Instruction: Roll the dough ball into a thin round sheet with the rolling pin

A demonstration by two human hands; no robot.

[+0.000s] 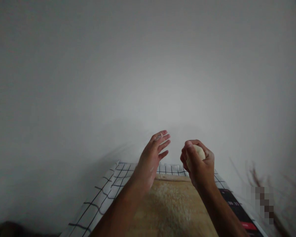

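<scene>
Checked cloth [98,205], below and to the left of the grip: white with dark lines, it lies beneath the board, presumably to protect the surface it covers. Left hand [153,153]: raised beside the grip and apart from it, the fingers spread and pointing toward the right hand. Nothing is seen in it. A pale mark shows near its fingertips, perhaps residue; the spread fingers leave the hand unburdened. Wooden board [143,222], below both hands: it is centred between the forearms, a position that probably serves to bring it within equal reach of either side. White powder [171,200], below the gap between the hands: it is scattered over the board, thickest along the middle, and would plausibly limit sticking. Right hand [198,163]: the grip itself, lifted clear of the board, its fingers and thumb closed around a pale lump [200,152]. The lump, apparently dough, lies inside the fist and shows only between thumb and palm; the wrapped hold probably suits a soft body, spreading pressure around it. Dark device [233,204], below and to the right of the grip: digits and a red patch show on its face, and its place beside the board presumably leaves the working area free. The right forearm passes close to it, partly in front.
</scene>
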